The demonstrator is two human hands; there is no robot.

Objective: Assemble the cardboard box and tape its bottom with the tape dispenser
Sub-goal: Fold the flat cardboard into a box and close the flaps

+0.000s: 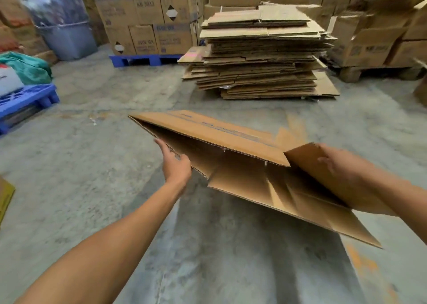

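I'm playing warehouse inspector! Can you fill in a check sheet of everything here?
Surface: grey concrete floor, stained.
Job's things: box, half-opened, held in the air; no tape dispenser seen.
Clutter: stack of flat cardboard on the floor behind.
Grips: left hand holds the box's left edge; right hand holds a right flap.
Cables: nothing seen.
Surroundings: stacked cartons, blue pallets, grey bin.

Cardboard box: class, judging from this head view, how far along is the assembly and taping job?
Done: one flattened cardboard box is off the stack of flat cartons and held above the floor. In hand: the left hand grips its near edge and the right hand presses a flap, opening it. Left: squaring it, folding the bottom flaps, taping. No tape dispenser is in view.
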